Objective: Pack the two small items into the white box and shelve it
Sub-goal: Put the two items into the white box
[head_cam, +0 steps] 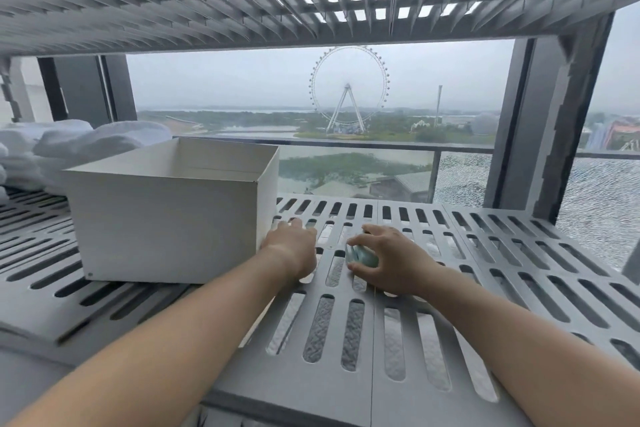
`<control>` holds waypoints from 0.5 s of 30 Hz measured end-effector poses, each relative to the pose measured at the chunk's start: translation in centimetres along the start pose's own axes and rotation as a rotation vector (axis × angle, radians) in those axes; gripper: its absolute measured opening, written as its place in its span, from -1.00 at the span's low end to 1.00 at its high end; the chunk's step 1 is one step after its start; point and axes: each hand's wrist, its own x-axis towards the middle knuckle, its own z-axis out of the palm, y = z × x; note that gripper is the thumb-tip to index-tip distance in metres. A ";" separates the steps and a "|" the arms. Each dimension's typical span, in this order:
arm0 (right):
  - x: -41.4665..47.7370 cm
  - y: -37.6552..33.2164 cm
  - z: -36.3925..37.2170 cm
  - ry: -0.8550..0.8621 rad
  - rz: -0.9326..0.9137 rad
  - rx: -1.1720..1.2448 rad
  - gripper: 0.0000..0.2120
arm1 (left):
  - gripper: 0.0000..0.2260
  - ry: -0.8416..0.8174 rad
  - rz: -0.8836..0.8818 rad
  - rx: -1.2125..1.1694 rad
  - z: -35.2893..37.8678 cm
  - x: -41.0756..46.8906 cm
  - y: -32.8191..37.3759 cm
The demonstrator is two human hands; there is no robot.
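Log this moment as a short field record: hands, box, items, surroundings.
left hand: flat on the slatted shelf, beside the white box's right side; contact with the box unclear
right hand: fingers closed around a small pale green item at shelf level
white box: open-topped, standing on the shelf, contents not visible
second item: not visible
folded white towels: behind the box, on the left
background: window with a Ferris wheel outside

Right hand [394, 262] around small green item [363, 256], beside white box [166, 218].
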 end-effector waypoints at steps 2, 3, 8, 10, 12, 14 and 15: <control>0.0 0.0 -0.1 0.004 -0.016 -0.008 -0.56 | -0.62 0.015 0.049 -0.027 -0.1 -0.6 -0.2; 0.0 0.0 -0.2 0.005 -0.021 -0.011 -0.56 | -0.59 0.008 0.070 -0.043 -0.2 -0.9 -0.3; -0.2 -0.4 -0.3 0.006 -0.051 0.008 -0.52 | -0.53 -0.026 0.156 -0.119 -0.2 -2.3 -1.0; -0.3 -0.7 -0.4 0.012 -0.065 0.021 -0.49 | -0.57 0.010 0.173 -0.189 -0.4 -2.8 -1.0; -0.4 -1.0 -0.5 0.014 -0.067 0.044 -0.46 | -0.59 0.062 0.182 -0.214 -0.6 -3.3 -0.9; -0.5 -1.3 -0.7 0.013 -0.076 0.066 -0.46 | -0.61 0.097 0.198 -0.212 -0.8 -3.8 -0.9; -0.6 -1.5 -0.7 0.010 -0.077 0.076 -0.46 | -0.63 0.115 0.204 -0.214 -0.8 -4.0 -0.8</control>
